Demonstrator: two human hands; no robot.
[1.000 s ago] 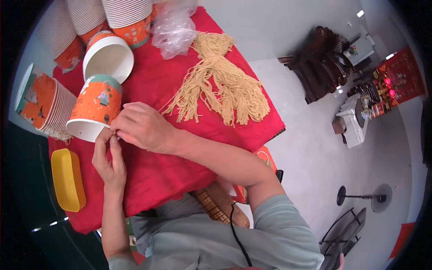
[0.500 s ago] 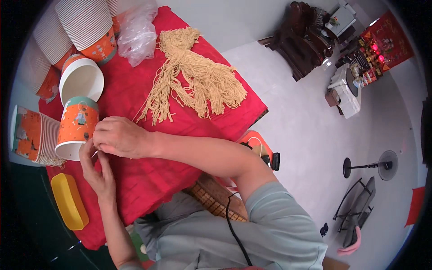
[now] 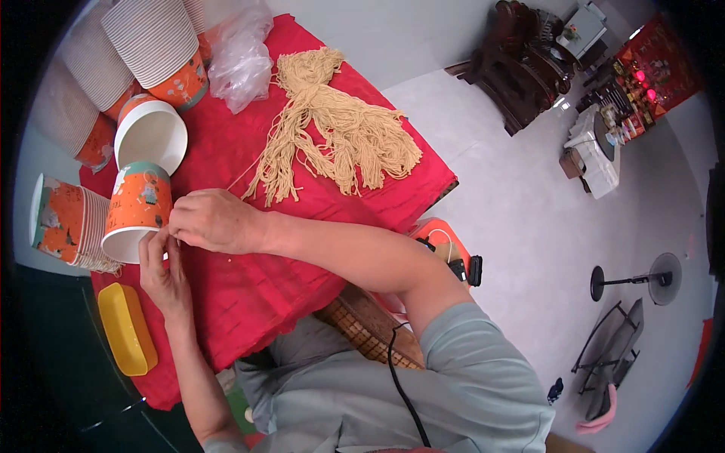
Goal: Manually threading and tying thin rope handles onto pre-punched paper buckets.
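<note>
An orange paper bucket [image 3: 137, 200] with a teal band and white inside lies on the red cloth, its mouth tilted toward me. At the right side of its rim both my hands meet. My right hand [image 3: 215, 220] is closed in a pinch beside the bucket's wall. Just below, my left hand [image 3: 164, 273] has its fingertips against the rim, thumb and fingers drawn together; a tiny white bit shows between them. What the fingertips hold is hidden. A bundle of beige cords [image 3: 343, 128] lies farther back, a loose strand trailing toward my right hand.
Another bucket [image 3: 152, 142] lies behind, mouth facing me. Nested bucket stacks [image 3: 151, 41] stand back left beside clear plastic wrap [image 3: 240, 68]. A sideways stack [image 3: 64, 223] with cord strands lies left. A yellow tray [image 3: 127, 332] sits on the red cloth's [image 3: 226, 302] left edge.
The whole view has shifted slightly, moving everything a little to the right. Both hands stay together at the bucket's rim, with small finger movements.
</note>
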